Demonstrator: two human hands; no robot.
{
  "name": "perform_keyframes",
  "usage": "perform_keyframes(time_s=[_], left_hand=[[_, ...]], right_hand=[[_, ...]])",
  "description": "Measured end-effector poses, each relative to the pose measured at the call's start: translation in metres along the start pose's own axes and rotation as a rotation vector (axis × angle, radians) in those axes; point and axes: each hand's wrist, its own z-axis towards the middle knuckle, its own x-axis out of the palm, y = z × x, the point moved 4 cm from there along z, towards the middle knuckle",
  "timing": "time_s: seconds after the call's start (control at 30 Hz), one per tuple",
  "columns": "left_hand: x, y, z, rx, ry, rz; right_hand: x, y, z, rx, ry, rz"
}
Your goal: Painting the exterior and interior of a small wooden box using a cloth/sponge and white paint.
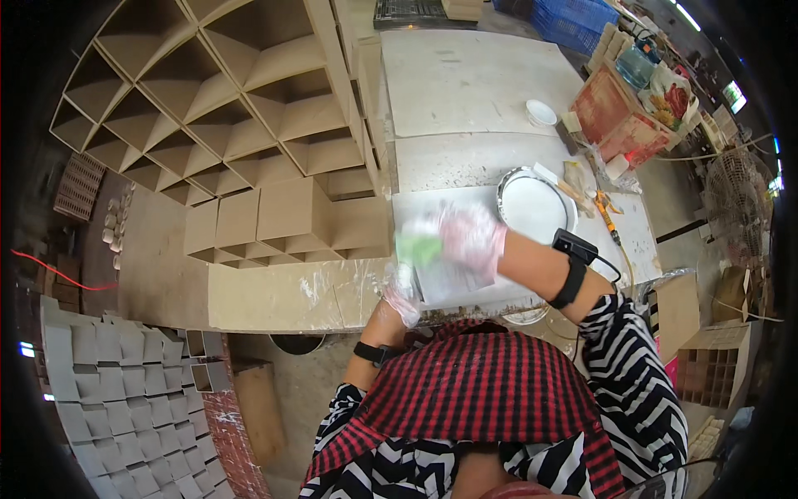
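Observation:
My right hand (472,237), in a pinkish-white, glue-smeared glove, is blurred by motion over a white sheet (461,287) on the table. Its fingers close on a light-green piece (420,248), too smeared to name. Close by on the left, my left hand (402,301) wears a similar thin glove and reaches up from the table's front edge. What its fingers do, near the green piece, I cannot make out. A round tub of white paste (534,204) stands to the right of my right hand, with a flat stick or brush (559,185) across its rim.
Stacked cardboard boxes with open compartments (249,108) rise at the left. Beyond the tub lie an orange-handled tool (608,218) and a small white bowl (540,113). A reddish crate (619,112) and a blue basket (573,21) stand farther back. Grey box pieces (137,407) fill the lower left.

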Motion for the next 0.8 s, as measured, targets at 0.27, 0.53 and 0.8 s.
perform_keyframes(time_s=[0.27,0.53,0.8], left_hand=[[0.054,-0.039,-0.054,0.161,-0.009,0.127],[0.051,-0.032,-0.044,0.198,0.001,0.043],[0.046,-0.039,-0.045,0.334,-0.058,0.095]], right_hand=[[-0.026,-0.067,-0.026,0.795,-0.353,0.711],[0.043,-0.068,-0.053,0.863,-0.779,1.528],[0.006,-0.028,-0.05,0.809,-0.872,1.213]])
